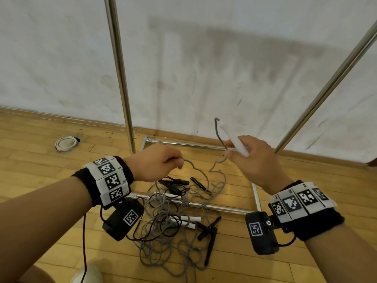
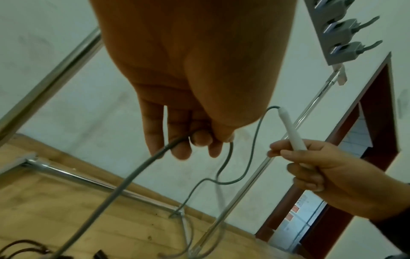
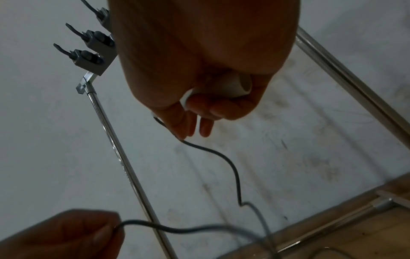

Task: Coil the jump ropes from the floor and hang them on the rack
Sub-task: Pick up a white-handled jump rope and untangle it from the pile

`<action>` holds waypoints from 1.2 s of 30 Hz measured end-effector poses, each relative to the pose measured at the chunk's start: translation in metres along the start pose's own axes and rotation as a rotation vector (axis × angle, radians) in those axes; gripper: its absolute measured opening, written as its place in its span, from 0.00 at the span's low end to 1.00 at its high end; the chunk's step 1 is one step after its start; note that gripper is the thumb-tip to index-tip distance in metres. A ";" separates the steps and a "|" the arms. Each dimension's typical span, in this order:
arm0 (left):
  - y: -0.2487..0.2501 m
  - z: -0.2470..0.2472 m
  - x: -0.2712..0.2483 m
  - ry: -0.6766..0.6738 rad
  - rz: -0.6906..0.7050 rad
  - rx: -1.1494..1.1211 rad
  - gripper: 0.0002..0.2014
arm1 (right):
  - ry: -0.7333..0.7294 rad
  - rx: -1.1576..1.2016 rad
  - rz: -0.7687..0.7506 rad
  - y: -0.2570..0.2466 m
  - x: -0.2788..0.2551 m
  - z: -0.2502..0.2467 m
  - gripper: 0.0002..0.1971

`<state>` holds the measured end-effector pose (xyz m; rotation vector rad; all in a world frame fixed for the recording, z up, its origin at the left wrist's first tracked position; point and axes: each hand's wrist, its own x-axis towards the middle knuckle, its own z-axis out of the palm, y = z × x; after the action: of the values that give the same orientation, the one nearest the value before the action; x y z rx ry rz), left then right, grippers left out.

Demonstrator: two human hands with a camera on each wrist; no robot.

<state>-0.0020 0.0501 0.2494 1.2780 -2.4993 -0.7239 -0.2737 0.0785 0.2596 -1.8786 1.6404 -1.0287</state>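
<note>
We have the right hand (image 1: 257, 160) up in front of the wall, its grip wrapped around a white handle (image 1: 232, 137) that points up and away, and the grey rope (image 1: 219, 135) leaves the handle's tip, bends down past the thumb and runs across to the left hand (image 1: 157, 162), whose grip is a narrow pinch of thumb and fingertips on the cord. Below both hands the cord drops into the pile of ropes (image 1: 173, 211) on the wooden floor (image 1: 40, 180), where grey and black cords, more white handles and black handles lie crossed over the rack's base bar (image 1: 204, 207). That, we reckon, is where trouble sits: if we keep drawing this rope upward, it may drag neighbouring cords along, because we cannot tell where it threads through the tangle. A loop could also snag under the base bar or around a black handle (image 1: 210, 242) and jerk tight. The pinch on the left looks light, so a sudden tug might pull the cord free and drop whatever coil we start. The hooks (image 2: 341, 33) sit high on the rack, well above the hands in the wrist views, so a loose, uneven coil could slip off when lifted there. Nothing is coiled yet, by our reading.
</note>
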 end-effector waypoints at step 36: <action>0.004 0.011 0.004 0.071 0.026 -0.005 0.12 | -0.054 0.024 -0.027 -0.013 -0.002 0.011 0.08</action>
<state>-0.0116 0.0524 0.2425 1.2450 -2.4514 -0.6657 -0.2569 0.0816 0.2622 -1.9011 1.5702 -0.9948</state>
